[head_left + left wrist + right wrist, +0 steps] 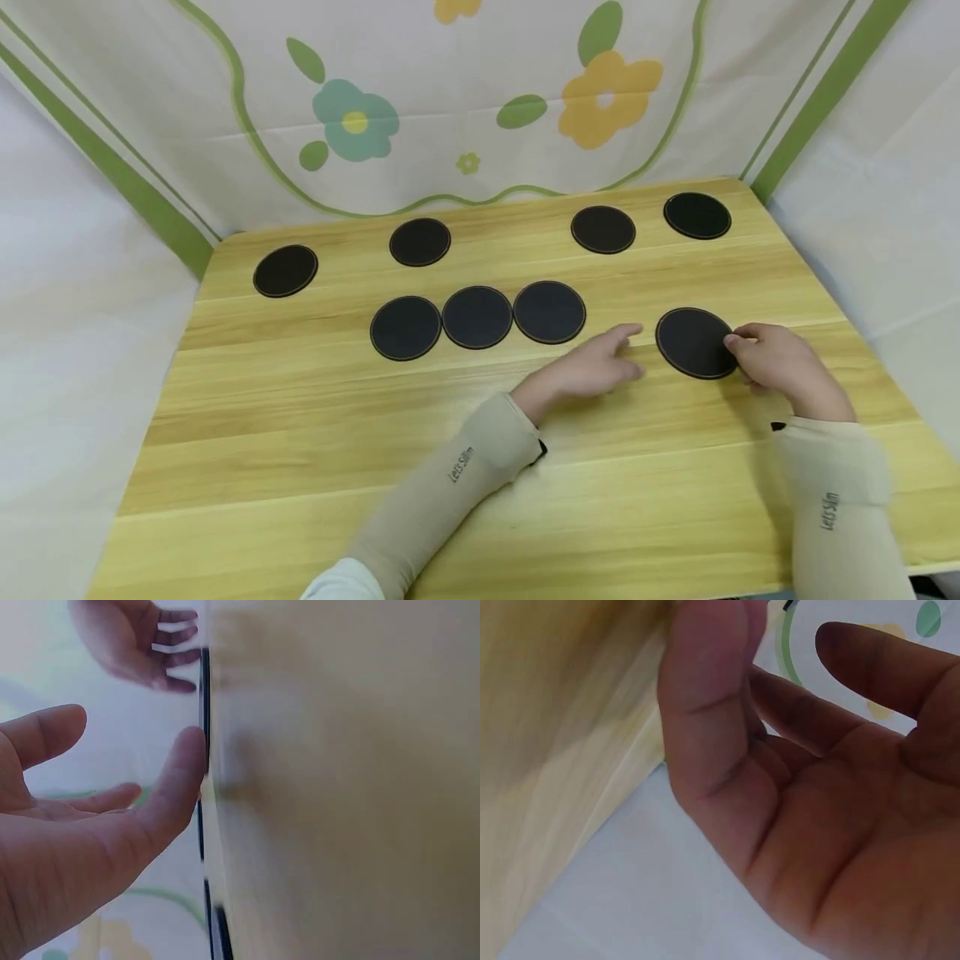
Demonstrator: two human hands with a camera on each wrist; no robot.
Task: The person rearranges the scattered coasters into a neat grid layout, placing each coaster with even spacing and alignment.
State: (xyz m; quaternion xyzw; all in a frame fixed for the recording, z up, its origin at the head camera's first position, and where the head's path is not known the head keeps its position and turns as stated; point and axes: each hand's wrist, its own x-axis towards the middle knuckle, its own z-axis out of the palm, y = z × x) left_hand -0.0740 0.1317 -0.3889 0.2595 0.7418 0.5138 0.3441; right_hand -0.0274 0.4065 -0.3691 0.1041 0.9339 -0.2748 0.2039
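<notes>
A black round coaster [692, 343] with a thin gold ring sits at the right of the table. My right hand [783, 365] pinches its right edge, with a fingertip over the rim; the lower fingers are partly hidden. In the right wrist view the right hand [840, 795] shows its palm, with curved fingers. My left hand [588, 367] is just left of that coaster, fingers extended toward it and nothing held. In the left wrist view the left hand [97, 825] has its thumb and fingers spread. Three matching coasters [477, 317] lie in a touching row left of it.
Along the far side lie more black coasters: one at the far left [286, 271], one left of centre [420, 242] and two at the right [603, 230]. A flowered curtain [465, 108] hangs behind the wood-grain table [300, 433], with white cloth at both sides.
</notes>
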